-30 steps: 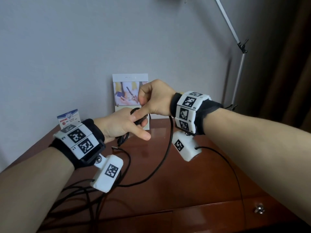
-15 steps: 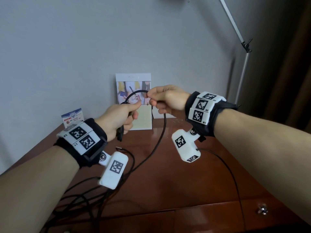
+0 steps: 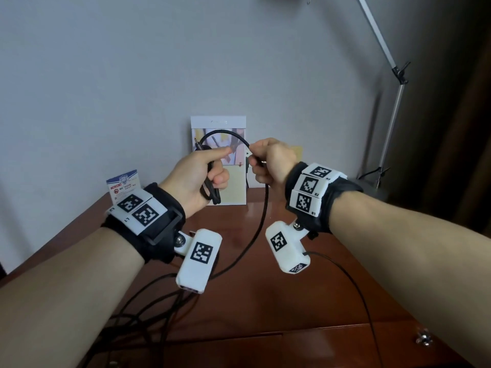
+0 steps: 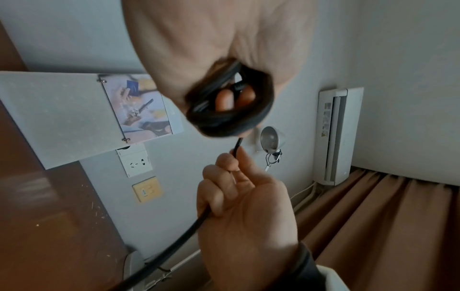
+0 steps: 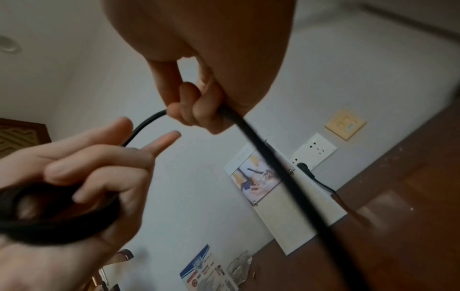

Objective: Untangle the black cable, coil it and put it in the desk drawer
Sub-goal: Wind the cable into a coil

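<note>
My left hand (image 3: 204, 171) is raised above the desk (image 3: 265, 301) and grips a small coil (image 3: 211, 188) of the black cable. From it the cable arcs up and across to my right hand (image 3: 265, 160), which pinches it between thumb and curled fingers. Below the right hand the black cable (image 3: 261, 216) hangs to the desk and runs left into a loose tangle (image 3: 148, 309). The left wrist view shows the coil (image 4: 229, 110) round my fingers. The right hand's fingers (image 5: 194, 110) clamp the cable in the right wrist view. A drawer front (image 3: 332, 349) with a metal knob (image 3: 424, 340) sits shut at the desk's near edge.
A picture stand (image 3: 231, 192) leans against the wall behind my hands, and a small printed card (image 3: 122, 181) stands to its left. A metal lamp arm (image 3: 393, 107) rises at the right. Wall sockets (image 4: 135, 162) sit low on the wall. Thin camera wires trail from both wrists.
Both hands have risen. The right hand has moved right and away from the left, drawing an arc of cable between them. The left hand now holds the coil closed in its fingers.
</note>
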